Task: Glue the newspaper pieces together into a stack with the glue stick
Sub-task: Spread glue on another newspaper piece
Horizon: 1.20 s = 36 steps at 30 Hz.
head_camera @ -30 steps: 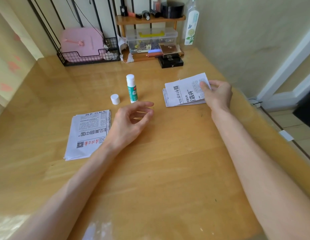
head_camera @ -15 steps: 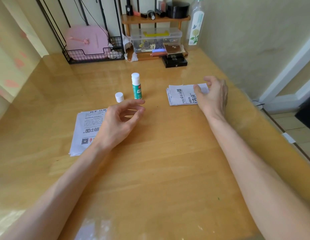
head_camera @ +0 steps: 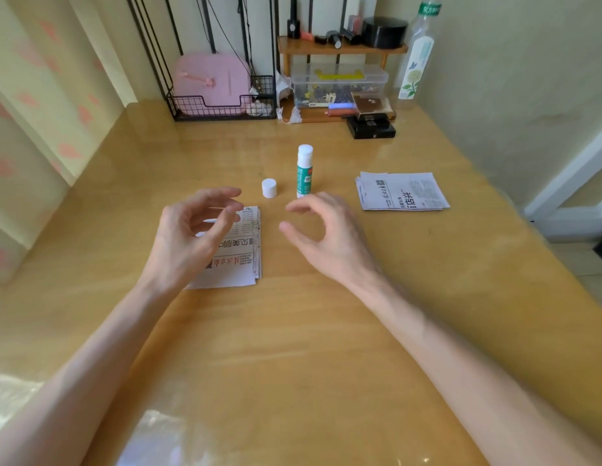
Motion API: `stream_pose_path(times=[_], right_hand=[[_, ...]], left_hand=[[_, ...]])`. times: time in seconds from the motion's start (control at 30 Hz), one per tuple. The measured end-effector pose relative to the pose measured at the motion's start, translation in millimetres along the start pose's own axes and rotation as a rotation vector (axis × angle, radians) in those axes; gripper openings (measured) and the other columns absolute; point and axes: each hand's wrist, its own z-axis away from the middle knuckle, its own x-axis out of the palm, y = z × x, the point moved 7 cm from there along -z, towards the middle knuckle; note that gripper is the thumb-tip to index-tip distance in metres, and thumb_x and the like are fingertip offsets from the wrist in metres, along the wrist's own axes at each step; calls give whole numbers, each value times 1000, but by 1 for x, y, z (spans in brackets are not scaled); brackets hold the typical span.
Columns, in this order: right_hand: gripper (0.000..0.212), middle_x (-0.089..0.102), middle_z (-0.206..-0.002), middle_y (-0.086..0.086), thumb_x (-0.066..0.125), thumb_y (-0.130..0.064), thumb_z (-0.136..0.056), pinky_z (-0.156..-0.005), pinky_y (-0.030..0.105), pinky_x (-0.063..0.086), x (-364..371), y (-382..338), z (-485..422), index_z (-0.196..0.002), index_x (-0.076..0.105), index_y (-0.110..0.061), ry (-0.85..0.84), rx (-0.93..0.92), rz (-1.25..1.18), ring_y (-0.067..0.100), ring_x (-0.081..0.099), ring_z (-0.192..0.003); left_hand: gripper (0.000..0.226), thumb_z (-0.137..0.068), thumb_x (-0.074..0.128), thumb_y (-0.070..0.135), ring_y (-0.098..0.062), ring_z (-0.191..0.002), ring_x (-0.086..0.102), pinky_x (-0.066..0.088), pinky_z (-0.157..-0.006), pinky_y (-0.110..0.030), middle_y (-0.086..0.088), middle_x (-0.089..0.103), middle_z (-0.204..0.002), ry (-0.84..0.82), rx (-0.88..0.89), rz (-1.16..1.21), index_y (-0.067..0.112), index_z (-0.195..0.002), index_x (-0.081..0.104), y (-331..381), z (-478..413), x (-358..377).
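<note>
The glue stick [head_camera: 305,171] is seen upright and uncapped in the middle of the table [head_camera: 292,348], and its white cap [head_camera: 269,188] has been stood just to the left of it. Two lots of newspaper are laid out. The left pile [head_camera: 240,260] lies in front of the glue stick and to its left, and the right pile [head_camera: 402,191] lies well apart on its right. Nothing is held at this instant. The left hand [head_camera: 188,240] is hovered over the left pile, its fingers [head_camera: 222,193] loosely curved with a gap to the thumb and nothing between them. The right hand [head_camera: 329,240] is poised just in front of the glue stick, its fingers [head_camera: 303,205] and thumb shaped into an open C, close to the tube but not touching it. The step in hand is judged to be a reach for the glue stick, so that a fresh coat can be laid on the top sheet of the left pile, which is taken to be the growing stack. Which pile is the glued one cannot be told for certain. For the next move, the tube must be closed on around its lower body and lifted straight up. The top sheet will want pinning down by the left hand while glue is rubbed across it, and a piece from the right pile must then be squared on top.
</note>
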Motion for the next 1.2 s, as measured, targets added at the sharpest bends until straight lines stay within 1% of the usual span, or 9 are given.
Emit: stream_pose_path(times=[0.13, 0.23, 0.33, 0.53, 0.77, 0.87, 0.97, 1.03, 1.2], right_hand=[[47, 68, -124, -7, 82, -47, -87, -107, 37, 43, 40, -30, 15, -124, 72, -20, -251, -89, 24, 15, 55, -119], [63, 64, -135, -6, 83, -56, -82, -111, 42, 40, 55, -37, 21, -132, 70, -19, -301, -128, 79, 17, 51, -130], [68, 63, -139, -7, 82, -61, -80, -108, 38, 35, 60, -36, 23, -133, 69, -21, -313, -142, 144, 16, 49, -135], [52, 70, -124, -9, 74, -64, -81, -97, 39, 37, 63, -36, 26, -115, 78, -26, -258, -221, 194, 16, 57, -126], [37, 77, -100, -4, 65, -52, -94, -90, 42, 44, 58, -60, 31, -99, 81, -19, -191, -502, 333, 23, 65, -109], [29, 75, -87, -1, 64, -37, -101, -83, 40, 46, 57, -69, 35, -87, 77, -14, -160, -614, 400, 25, 66, -98], [7, 72, -85, 1, 74, -8, -96, -78, 40, 45, 56, -70, 40, -90, 71, -12, -161, -636, 454, 26, 64, -89], [13, 70, -83, 1, 74, 1, -92, -76, 40, 44, 57, -69, 42, -90, 70, -12, -168, -633, 463, 27, 63, -84], [12, 72, -79, 1, 71, -14, -97, -71, 40, 45, 50, -72, 40, -86, 73, -12, -127, -592, 378, 25, 66, -78]], left_hand=[[20, -104, 64, 19, -9, -94, 76, 60, -91, -44, 6, 78, -105, 46, 1, -2, 21, -123, 71, -8, 0, -10], [20, -104, 65, 18, -8, -93, 76, 60, -92, -40, 7, 78, -103, 37, 5, -8, 21, -122, 72, -10, 0, -10], [20, -104, 65, 19, -11, -95, 76, 60, -93, -41, 6, 78, -104, 32, 3, -1, 21, -123, 72, -11, -2, -12], [21, -104, 64, 20, -9, -95, 75, 59, -92, -35, 7, 77, -105, 31, 10, -18, 20, -124, 71, -10, -2, -15], [22, -104, 62, 17, -10, -97, 75, 59, -92, -33, 7, 77, -105, 33, 11, -24, 20, -124, 71, -10, -3, -16], [22, -103, 62, 16, -10, -96, 75, 59, -91, -32, 7, 77, -104, 35, 7, -27, 20, -124, 71, -10, -2, -16], [22, -103, 63, 15, -8, -96, 75, 58, -91, -29, 8, 77, -104, 32, 10, -24, 21, -122, 71, -9, -1, -15], [21, -103, 62, 15, -8, -96, 75, 58, -92, -30, 8, 77, -104, 27, 10, -20, 22, -122, 71, -8, -1, -15], [19, -105, 62, 20, -9, -95, 75, 60, -91, -46, 9, 78, -102, 41, -15, 1, 22, -121, 72, -10, -1, -17]])
